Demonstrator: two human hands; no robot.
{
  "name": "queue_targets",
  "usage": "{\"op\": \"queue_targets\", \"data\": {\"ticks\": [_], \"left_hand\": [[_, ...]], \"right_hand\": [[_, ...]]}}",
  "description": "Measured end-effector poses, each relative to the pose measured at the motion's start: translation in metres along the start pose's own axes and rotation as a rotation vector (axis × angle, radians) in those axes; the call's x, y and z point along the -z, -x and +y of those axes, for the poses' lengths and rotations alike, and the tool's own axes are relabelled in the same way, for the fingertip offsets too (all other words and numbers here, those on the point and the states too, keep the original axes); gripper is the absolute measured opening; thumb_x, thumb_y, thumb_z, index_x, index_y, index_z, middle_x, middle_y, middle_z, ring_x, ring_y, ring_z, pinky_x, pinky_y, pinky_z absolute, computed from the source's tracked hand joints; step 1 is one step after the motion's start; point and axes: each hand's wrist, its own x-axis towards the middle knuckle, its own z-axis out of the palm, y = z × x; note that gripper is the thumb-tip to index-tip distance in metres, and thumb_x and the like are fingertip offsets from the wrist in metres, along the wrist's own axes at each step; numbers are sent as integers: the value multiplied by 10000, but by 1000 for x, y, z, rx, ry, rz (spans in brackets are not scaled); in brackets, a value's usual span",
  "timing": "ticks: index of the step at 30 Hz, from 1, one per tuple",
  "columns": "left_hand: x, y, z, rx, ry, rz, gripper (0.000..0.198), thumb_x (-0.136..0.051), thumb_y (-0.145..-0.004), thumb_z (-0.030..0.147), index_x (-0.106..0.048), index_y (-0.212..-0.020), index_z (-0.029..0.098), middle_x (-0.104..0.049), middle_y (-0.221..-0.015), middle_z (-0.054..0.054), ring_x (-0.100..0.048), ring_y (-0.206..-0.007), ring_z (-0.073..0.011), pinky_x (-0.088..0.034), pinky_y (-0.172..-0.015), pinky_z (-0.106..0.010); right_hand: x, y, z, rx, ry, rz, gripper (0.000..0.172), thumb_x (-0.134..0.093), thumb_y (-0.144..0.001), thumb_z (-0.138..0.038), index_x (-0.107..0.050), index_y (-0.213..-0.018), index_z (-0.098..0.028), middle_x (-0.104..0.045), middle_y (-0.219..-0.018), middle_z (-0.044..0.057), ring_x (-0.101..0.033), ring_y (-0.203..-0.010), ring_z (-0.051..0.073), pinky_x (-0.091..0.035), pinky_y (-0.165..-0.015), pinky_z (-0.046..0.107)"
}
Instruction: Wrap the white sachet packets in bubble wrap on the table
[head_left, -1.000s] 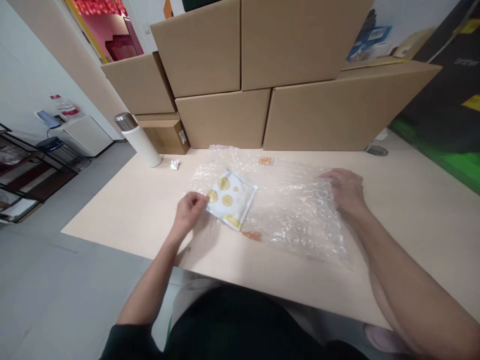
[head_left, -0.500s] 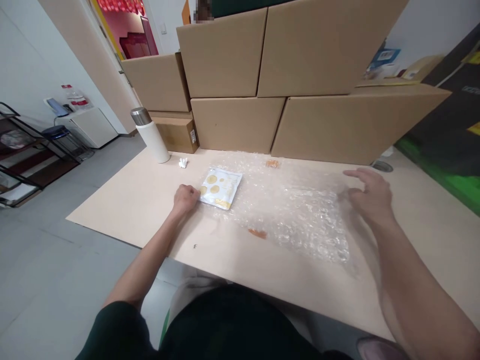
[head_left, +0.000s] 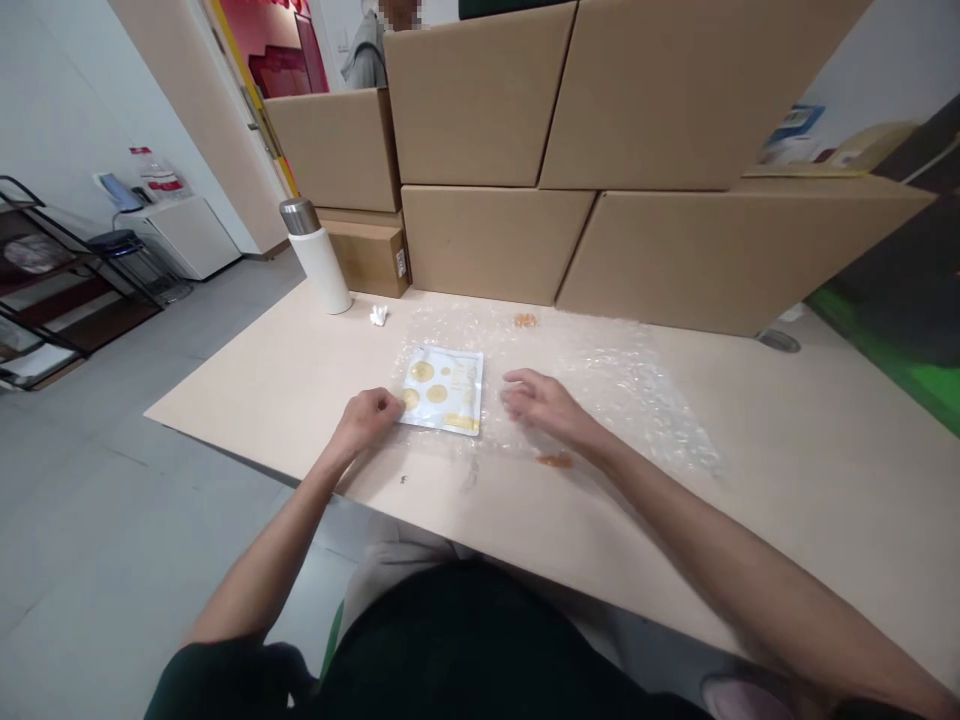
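A flat white sachet (head_left: pixel 457 395) with yellow circles lies on a sheet of clear bubble wrap (head_left: pixel 637 380) spread over the table. At the sachet's lower left edge, my left hand (head_left: pixel 365 420) is closed, thumb and fingers pinching the corner. Whether it also grips the wrap underneath is hidden. My right hand (head_left: pixel 547 405) hovers over the wrap just right of the sachet, apart from it. Its fingers are slightly curled and spread, a little blurred, with nothing in them. Orange-brown tape pieces stick to the wrap's near edge and far edge.
Stacked cardboard boxes (head_left: pixel 495 245) wall off the back of the table (head_left: pixel 247 385). A white bottle with a steel lid (head_left: pixel 319 262) stands at the back left, beside a crumpled white tissue (head_left: pixel 379 316). Part of another person shows behind the boxes.
My right hand has swept left from the wrap's right end to beside the sachet. The sachet has turned slightly while my left hand stays at its edge. The camera view has shifted a little.
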Motion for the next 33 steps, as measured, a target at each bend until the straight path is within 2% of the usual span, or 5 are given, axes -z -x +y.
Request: {"op": "queue_targets", "data": {"ticks": [10,17,22,26,33], "left_hand": [[-5,9,-4,-33,73,36,180,-541,-834,354,-609,-850,188,-589,-622,24,-516,-564,-132,-363,-555,-248],[-4,11,-10,16,124,58,820,-607,-798,330,-263,-1507,103,-649,-829,-11,-610,-670,-164,-441,-637,-269],[-3,7,-11,68,169,91,723,-679,-709,295,-498,-1381,100,-658,-752,-5,-627,-711,-185,-444,-646,-270],[-6,10,-9,96,394,107,501,-708,-675,346,-641,-1115,116,-632,-684,1,-584,-602,-149,-430,-574,-260],[-13,22,34,-106,736,200,318,-734,-685,397,-606,-851,158,-682,-935,-61,-629,-801,-152,-490,-745,-263]], "right_hand": [[-58,-32,-1,-168,-335,35,372,-631,-770,-133,-534,-1126,-182,-558,-671,-54,-499,-479,82,-376,-441,198],[-60,-42,3,-90,-148,45,362,-658,-725,-186,-617,-1085,-190,-573,-746,-20,-575,-669,156,-520,-709,330],[-59,-34,-1,318,346,86,353,-622,-816,-232,-673,-1164,-200,-567,-1313,139,-460,-1242,329,-357,-1060,475],[-69,-24,-6,478,721,-165,447,-477,-963,-408,-589,-1337,-192,-518,-1429,157,-443,-1280,354,-357,-1037,522],[-66,-21,-5,459,333,-138,468,-320,-1010,-493,-651,-1241,-256,-638,-1304,84,-527,-1248,267,-353,-1066,467]]}}
